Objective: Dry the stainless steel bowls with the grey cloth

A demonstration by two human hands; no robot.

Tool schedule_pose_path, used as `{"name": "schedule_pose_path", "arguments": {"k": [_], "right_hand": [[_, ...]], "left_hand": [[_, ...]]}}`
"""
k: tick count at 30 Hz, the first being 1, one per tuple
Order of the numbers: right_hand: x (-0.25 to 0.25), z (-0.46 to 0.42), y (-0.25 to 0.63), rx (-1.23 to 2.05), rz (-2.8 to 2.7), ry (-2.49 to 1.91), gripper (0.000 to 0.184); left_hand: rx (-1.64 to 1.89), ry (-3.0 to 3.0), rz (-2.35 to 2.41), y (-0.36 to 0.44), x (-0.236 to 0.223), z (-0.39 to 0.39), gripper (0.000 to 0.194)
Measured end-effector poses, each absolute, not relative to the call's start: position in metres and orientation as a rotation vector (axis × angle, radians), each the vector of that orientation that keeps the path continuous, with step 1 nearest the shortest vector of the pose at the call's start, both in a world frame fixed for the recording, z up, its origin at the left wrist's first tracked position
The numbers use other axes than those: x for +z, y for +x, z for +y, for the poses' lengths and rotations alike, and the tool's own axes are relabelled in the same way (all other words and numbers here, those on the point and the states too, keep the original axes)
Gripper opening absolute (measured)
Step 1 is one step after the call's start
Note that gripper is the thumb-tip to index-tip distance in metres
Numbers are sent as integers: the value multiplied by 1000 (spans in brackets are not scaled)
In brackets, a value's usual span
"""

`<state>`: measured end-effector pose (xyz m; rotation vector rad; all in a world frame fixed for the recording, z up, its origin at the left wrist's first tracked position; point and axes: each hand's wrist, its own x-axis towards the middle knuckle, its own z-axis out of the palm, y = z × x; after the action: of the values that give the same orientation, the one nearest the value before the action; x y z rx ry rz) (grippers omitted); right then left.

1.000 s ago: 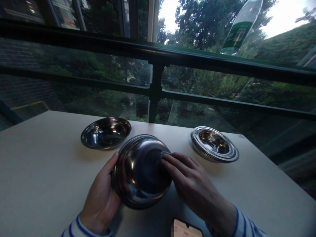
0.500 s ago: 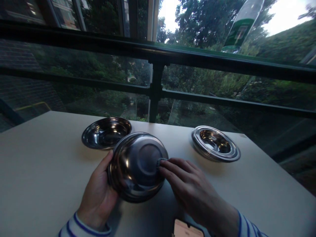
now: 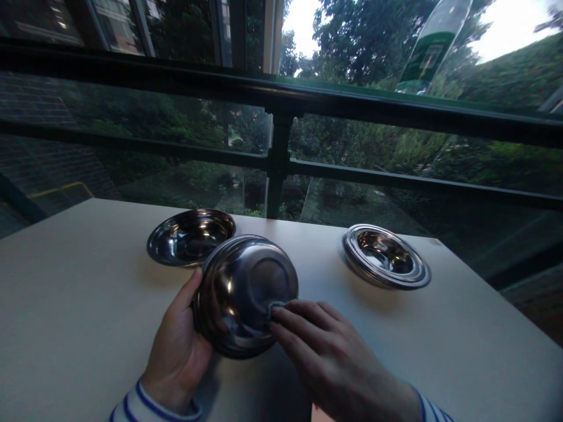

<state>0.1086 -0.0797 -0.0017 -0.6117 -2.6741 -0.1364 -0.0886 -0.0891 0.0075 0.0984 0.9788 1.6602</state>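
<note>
A shiny open bowl (image 3: 192,237) catches reflections on a white table (image 3: 88,281); nearby, the left hand (image 3: 178,346) clasps the side of a tilted, upturned bowl (image 3: 231,287) while the right hand (image 3: 328,346) pinches a small greyish pad (image 3: 277,304) against its underside. Farther right sit nested metal dishes (image 3: 420,266) and, by the railing (image 3: 343,101), a clear bottle (image 3: 453,14), its green label (image 3: 424,61) illegible.

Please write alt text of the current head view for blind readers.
The left hand holds a round silver metal bowl, base toward the camera; the right hand presses a small greyish wad against it. Behind it on a white table lie an open silver bowl, left, and a broad-rimmed one, right.
</note>
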Motion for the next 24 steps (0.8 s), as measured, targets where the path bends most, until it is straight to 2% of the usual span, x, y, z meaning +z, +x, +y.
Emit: {"name": "schedule_pose_path", "arguments": {"k": [5,24], "right_hand": [[-2,-78,109,-156,-2630,-707,33],[-4,-77,108,-121,-2673,-619,32]], "left_hand": [[1677,101,1000,-88,4,-89,27],[1635,110,1002,-86,6,-88,29]]}}
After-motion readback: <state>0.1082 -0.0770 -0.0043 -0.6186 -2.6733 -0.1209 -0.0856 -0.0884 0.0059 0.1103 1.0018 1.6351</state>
